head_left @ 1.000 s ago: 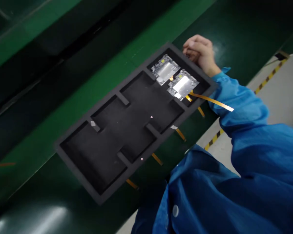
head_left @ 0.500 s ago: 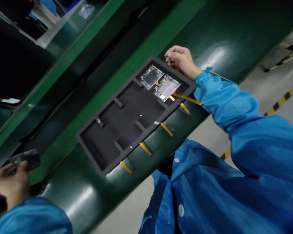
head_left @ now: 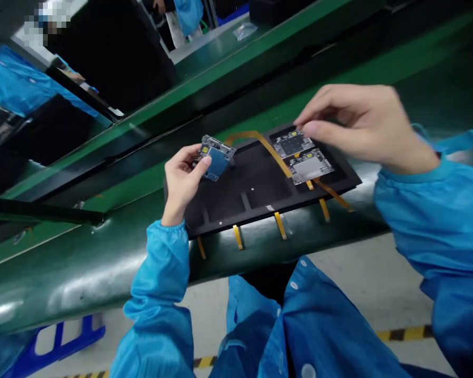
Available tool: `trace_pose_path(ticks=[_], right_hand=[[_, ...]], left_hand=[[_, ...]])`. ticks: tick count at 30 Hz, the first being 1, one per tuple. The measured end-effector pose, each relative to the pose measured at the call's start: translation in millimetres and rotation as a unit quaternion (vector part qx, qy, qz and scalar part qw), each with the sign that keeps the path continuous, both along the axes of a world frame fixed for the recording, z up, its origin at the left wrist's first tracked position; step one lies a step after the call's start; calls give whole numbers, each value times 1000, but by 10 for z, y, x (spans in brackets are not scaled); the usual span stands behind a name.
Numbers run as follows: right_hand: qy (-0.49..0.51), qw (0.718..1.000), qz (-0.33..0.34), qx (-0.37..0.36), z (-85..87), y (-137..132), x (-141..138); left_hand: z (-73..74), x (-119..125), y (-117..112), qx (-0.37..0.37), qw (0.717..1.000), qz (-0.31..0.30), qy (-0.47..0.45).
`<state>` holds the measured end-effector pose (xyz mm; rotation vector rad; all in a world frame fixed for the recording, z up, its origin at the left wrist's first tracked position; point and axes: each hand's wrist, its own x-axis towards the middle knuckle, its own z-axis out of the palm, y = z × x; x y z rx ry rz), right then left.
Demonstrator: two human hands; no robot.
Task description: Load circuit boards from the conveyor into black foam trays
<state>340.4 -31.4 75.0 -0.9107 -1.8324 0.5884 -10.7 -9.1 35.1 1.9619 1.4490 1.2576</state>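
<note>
My left hand (head_left: 183, 176) pinches a circuit board (head_left: 217, 163) by its left edge, thumb on top. The board has a blue area and a yellow square, and is tilted above the black foam tray (head_left: 256, 207). From near its right edge an orange ribbon cable (head_left: 256, 137) arches down toward the boards in the tray. Two boards lie at the tray's right end: one with a dark plate (head_left: 290, 145) and one with a silver plate (head_left: 310, 167). My right hand (head_left: 350, 118) is closed, thumb and fingertips over the dark board's top edge; what they grip is hidden.
Several short orange strips (head_left: 280, 227) stick out along the tray's front edge. The tray rests on a green bench (head_left: 82, 268) with a raised green ledge (head_left: 205, 79) behind. A blue plastic frame (head_left: 59, 341) stands lower left. Other people in blue sleeves (head_left: 13, 79) are beyond.
My left hand has brought the circuit board from the far left to above the tray. My right hand has moved from the tray's far right corner to over the dark board. The view has turned.
</note>
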Motion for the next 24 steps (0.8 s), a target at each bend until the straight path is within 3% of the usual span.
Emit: trace_pose_path(ticks=[3, 8, 12, 19, 24], right_hand=[[-61, 997, 38, 14, 1, 128, -217], [-72, 994, 72, 27, -386, 616, -593], [-49, 995, 85, 25, -567, 729, -730], [-37, 996, 76, -35, -502, 573, -708], [-15, 993, 80, -86, -456, 535, -724]], left_hand=[[-147, 161, 197, -25, 998, -40, -30], [-316, 151, 377, 12, 990, -34, -139], [-354, 149, 314, 56, 986, -9, -156], [-336, 259, 213, 116, 984, -54, -121], [-336, 265, 167, 102, 986, -77, -108]])
